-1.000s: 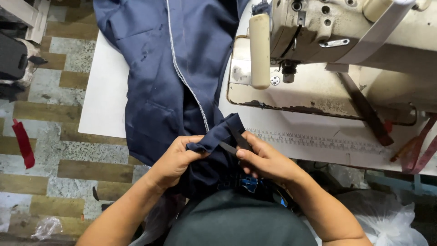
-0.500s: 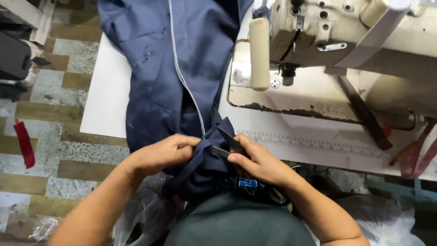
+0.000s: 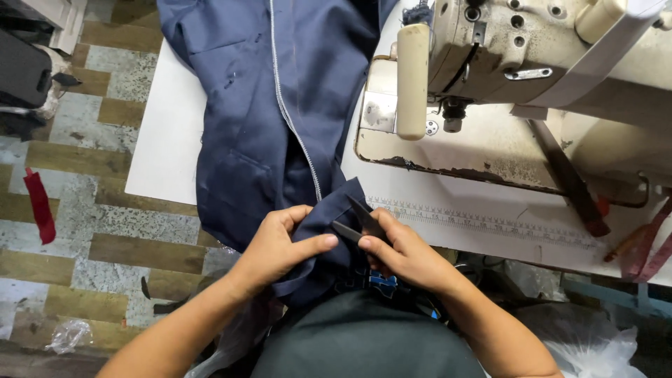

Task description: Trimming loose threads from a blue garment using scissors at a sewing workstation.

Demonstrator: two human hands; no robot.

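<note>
A dark blue garment (image 3: pixel 280 105) with a silver zipper lies across the white table (image 3: pixel 161 140) and hangs down to my lap. My left hand (image 3: pixel 280 245) pinches a folded edge of the fabric just below the zipper's end. My right hand (image 3: pixel 402 248) holds small dark thread snips (image 3: pixel 357 224), their blades against that same fabric edge. Both hands sit close together at the table's front edge.
A worn cream sewing machine (image 3: pixel 525 84) stands on the table at the right, with a printed ruler strip (image 3: pixel 483 220) along the table's front. A red scrap (image 3: pixel 38 206) lies on the tiled floor at left. Plastic bags (image 3: pixel 595 343) sit at lower right.
The view has shifted slightly. My left hand has slid along the fabric edge, and the snips have stayed at the fold.
</note>
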